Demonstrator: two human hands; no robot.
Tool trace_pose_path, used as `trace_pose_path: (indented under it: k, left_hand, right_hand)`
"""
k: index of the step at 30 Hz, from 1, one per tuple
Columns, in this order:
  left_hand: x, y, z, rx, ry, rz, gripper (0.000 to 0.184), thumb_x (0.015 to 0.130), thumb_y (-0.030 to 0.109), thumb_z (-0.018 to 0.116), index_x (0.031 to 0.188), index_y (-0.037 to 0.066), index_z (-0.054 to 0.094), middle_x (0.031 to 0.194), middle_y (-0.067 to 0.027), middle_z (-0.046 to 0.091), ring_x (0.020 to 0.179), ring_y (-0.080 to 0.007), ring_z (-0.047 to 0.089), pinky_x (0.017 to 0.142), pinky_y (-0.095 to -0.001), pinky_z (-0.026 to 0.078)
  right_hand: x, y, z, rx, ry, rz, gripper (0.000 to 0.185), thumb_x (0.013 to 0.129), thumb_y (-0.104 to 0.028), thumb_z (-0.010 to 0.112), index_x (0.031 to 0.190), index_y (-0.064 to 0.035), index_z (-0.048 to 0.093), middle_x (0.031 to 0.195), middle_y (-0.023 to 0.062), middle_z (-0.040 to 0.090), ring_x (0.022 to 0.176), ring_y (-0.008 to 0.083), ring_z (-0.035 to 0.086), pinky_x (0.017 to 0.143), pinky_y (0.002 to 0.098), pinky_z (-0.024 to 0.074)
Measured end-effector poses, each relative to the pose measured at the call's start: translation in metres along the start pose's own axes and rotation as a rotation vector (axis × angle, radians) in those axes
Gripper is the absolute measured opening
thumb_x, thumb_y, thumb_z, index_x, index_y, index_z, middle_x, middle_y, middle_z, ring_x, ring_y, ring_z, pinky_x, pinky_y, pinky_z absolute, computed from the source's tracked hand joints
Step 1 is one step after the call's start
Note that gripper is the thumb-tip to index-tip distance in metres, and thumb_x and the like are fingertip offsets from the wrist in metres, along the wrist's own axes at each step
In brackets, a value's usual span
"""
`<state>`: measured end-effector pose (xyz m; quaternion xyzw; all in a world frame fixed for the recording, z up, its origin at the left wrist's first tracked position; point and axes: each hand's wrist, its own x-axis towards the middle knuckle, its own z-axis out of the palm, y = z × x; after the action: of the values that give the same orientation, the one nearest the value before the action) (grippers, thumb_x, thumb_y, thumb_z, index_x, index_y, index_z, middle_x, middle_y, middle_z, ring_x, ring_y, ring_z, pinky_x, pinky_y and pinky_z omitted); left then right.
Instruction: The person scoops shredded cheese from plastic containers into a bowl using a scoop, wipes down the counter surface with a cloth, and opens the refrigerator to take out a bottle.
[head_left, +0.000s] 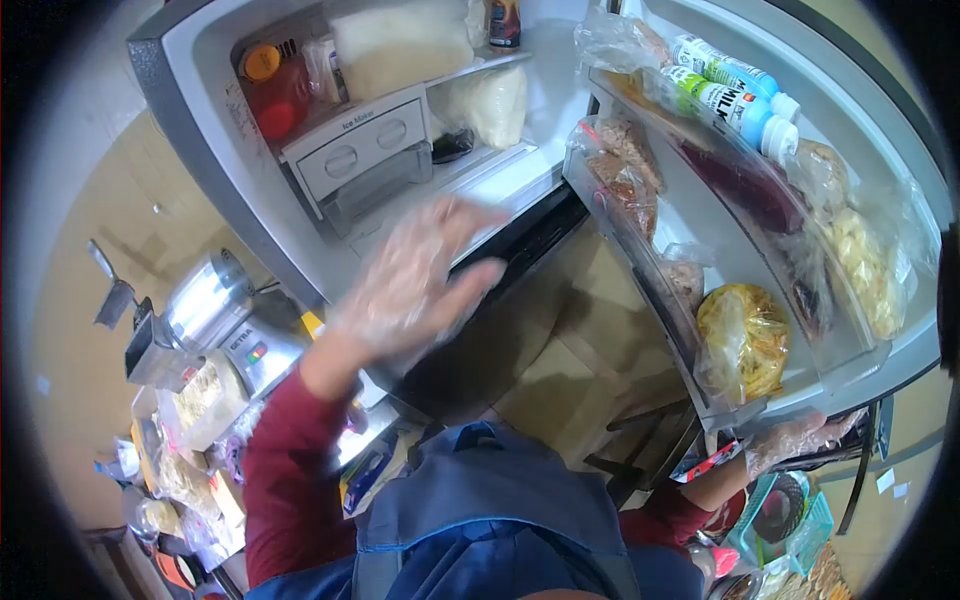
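A clear plastic glove covers my left hand, which is raised in front of the freezer compartment. Its fingers are spread and nothing is in them; motion blurs them a little. At the lower edge of the opened freezer door is my right hand, also gloved, with its fingers stretched out along the edge. Inside the compartment are an ice maker, a large white bag and a red container. Door shelves hold bottles and a bag of yellowish food.
On the left, a steel appliance stands beside a clear container of pale food and several bags. A turquoise basket is at the lower right. Dark chair-like legs stand on the tiled floor below the door.
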<state>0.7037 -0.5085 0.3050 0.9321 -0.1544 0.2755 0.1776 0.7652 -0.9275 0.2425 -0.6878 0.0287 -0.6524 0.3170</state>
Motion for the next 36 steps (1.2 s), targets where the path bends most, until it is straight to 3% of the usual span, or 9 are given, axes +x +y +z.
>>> trace_pose_path:
  k: [3, 7, 9, 11, 13, 14, 16, 18, 36]
  left_hand:
    - [0.069, -0.029, 0.015, 0.140, 0.146, 0.020, 0.045, 0.088, 0.031, 0.058, 0.127, 0.009, 0.052, 0.122, -0.0168, 0.056, 0.113, -0.0333, 0.053, 0.097, -0.0435, 0.040]
    - [0.158, -0.094, 0.038, 0.093, 0.219, -0.092, 0.054, 0.086, 0.035, 0.060, 0.133, 0.010, 0.048, 0.126, -0.0182, 0.055, 0.116, -0.0359, 0.053, 0.099, -0.0395, 0.040]
    - [0.195, -0.114, 0.049, -0.015, 0.262, -0.359, 0.059, 0.083, 0.037, 0.061, 0.135, 0.011, 0.047, 0.129, -0.0184, 0.054, 0.117, -0.0354, 0.053, 0.100, -0.0393, 0.040]
    - [0.228, -0.130, 0.058, -0.011, 0.305, -0.422, 0.060, 0.083, 0.039, 0.062, 0.133, 0.010, 0.048, 0.127, -0.0177, 0.055, 0.116, -0.0347, 0.054, 0.098, -0.0397, 0.041]
    - [0.253, -0.135, 0.063, 0.015, 0.320, -0.544, 0.063, 0.082, 0.040, 0.063, 0.133, 0.007, 0.048, 0.125, -0.0157, 0.057, 0.113, -0.0318, 0.055, 0.095, -0.0387, 0.044]
    - [0.262, -0.138, 0.063, 0.028, 0.293, -0.588, 0.065, 0.083, 0.040, 0.063, 0.134, 0.004, 0.046, 0.123, -0.0144, 0.058, 0.111, -0.0296, 0.057, 0.094, -0.0373, 0.045]
    - [0.237, -0.158, 0.061, -0.738, 0.148, -0.475, 0.065, 0.084, 0.039, 0.061, 0.133, 0.000, 0.043, 0.120, -0.0110, 0.058, 0.108, -0.0250, 0.057, 0.090, -0.0335, 0.047]
    - [0.208, -0.113, 0.053, -1.045, 0.160, -0.556, 0.068, 0.082, 0.032, 0.064, 0.134, -0.001, 0.036, 0.117, -0.0102, 0.057, 0.106, -0.0214, 0.058, 0.087, -0.0312, 0.047]
    - [0.287, -0.187, 0.108, -0.554, 0.641, -0.164, 0.070, 0.079, 0.026, 0.066, 0.133, 0.000, 0.032, 0.114, -0.0116, 0.057, 0.104, -0.0236, 0.058, 0.088, -0.0326, 0.047]
  right_hand:
    - [0.001, 0.005, 0.004, 0.014, -0.006, 0.085, 0.082, 0.091, -0.060, 0.038, 0.142, 0.0029, 0.029, 0.143, 0.0241, 0.034, 0.129, 0.0351, 0.038, 0.105, 0.0473, 0.0326]
    - [0.002, 0.012, 0.007, -0.112, -0.002, 0.075, 0.085, 0.090, -0.068, 0.028, 0.140, 0.0008, 0.030, 0.136, 0.0288, 0.039, 0.121, 0.0392, 0.045, 0.098, 0.0527, 0.0382]
    - [0.002, 0.017, 0.008, -0.139, 0.003, 0.092, 0.086, 0.090, -0.068, 0.027, 0.141, 0.0007, 0.030, 0.136, 0.0282, 0.039, 0.122, 0.0391, 0.044, 0.099, 0.0527, 0.0377]
    - [0.002, 0.025, 0.004, -0.188, 0.010, 0.102, 0.087, 0.090, -0.069, 0.026, 0.141, 0.0007, 0.030, 0.137, 0.0276, 0.040, 0.124, 0.0390, 0.043, 0.100, 0.0527, 0.0371]
    - [-0.003, 0.036, 0.004, -0.178, -0.021, 0.094, 0.066, 0.100, -0.048, 0.022, 0.140, 0.0037, 0.030, 0.140, 0.0267, 0.036, 0.128, 0.0383, 0.038, 0.105, 0.0491, 0.0320]
    - [-0.003, 0.038, 0.006, -0.111, -0.019, 0.088, 0.070, 0.098, -0.053, 0.026, 0.140, 0.0031, 0.030, 0.139, 0.0263, 0.036, 0.127, 0.0380, 0.039, 0.105, 0.0492, 0.0321]
    - [-0.007, 0.053, 0.006, -0.113, -0.001, 0.102, 0.073, 0.096, -0.056, 0.028, 0.140, 0.0025, 0.031, 0.139, 0.0262, 0.037, 0.126, 0.0378, 0.040, 0.104, 0.0493, 0.0329]
    - [-0.007, 0.058, 0.005, -0.106, 0.003, 0.115, 0.077, 0.094, -0.060, 0.031, 0.140, 0.0019, 0.031, 0.138, 0.0261, 0.038, 0.126, 0.0377, 0.041, 0.104, 0.0495, 0.0337]
    - [-0.002, 0.054, 0.006, -0.040, -0.027, 0.113, 0.077, 0.091, -0.059, 0.040, 0.142, -0.0019, 0.029, 0.140, 0.0239, 0.037, 0.123, 0.0347, 0.044, 0.101, 0.0482, 0.0373]
